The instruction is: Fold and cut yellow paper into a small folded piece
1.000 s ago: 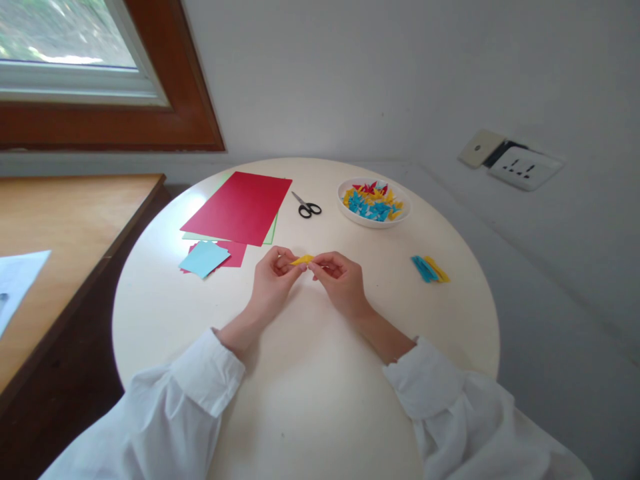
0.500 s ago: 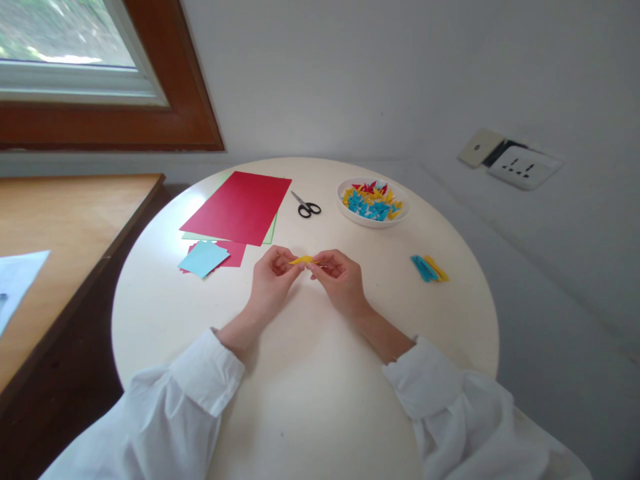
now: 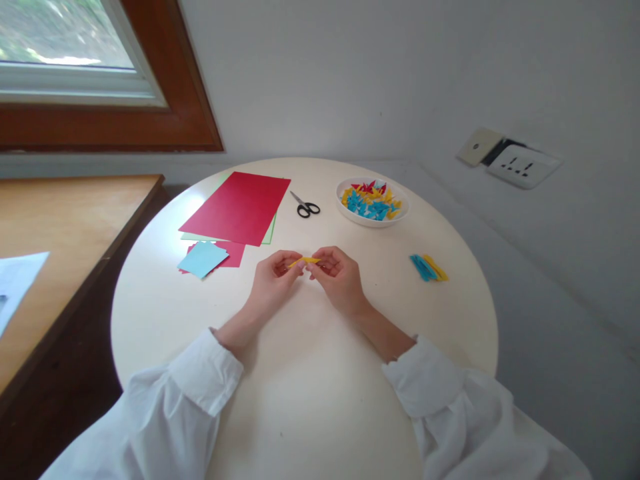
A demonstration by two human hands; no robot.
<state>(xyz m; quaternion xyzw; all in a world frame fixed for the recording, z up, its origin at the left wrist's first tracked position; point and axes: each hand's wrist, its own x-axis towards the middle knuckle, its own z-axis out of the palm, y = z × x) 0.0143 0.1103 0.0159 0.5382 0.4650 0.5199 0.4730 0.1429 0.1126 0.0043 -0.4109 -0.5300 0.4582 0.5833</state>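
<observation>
A small folded piece of yellow paper (image 3: 311, 260) is pinched between both hands, above the middle of the round white table (image 3: 320, 373). My left hand (image 3: 276, 277) grips its left end with thumb and fingers. My right hand (image 3: 339, 277) holds the right end the same way. The fingers cover much of the paper, so its exact folded shape is hard to make out. Beyond the hands lie black-handled scissors (image 3: 307, 208), with the blades pointing up and left.
A white dish (image 3: 373, 221) of folded red, yellow and blue paper pieces stands at the back right. Blue strips (image 3: 423, 267) and yellow strips (image 3: 436, 267) lie at the right. Red sheets (image 3: 240, 207) and light blue squares (image 3: 203, 259) are at the left.
The yellow paper has flattened and tilted a little between my fingers. My left fingers have dropped slightly and my right fingers have risen slightly; both hands keep their pinch.
</observation>
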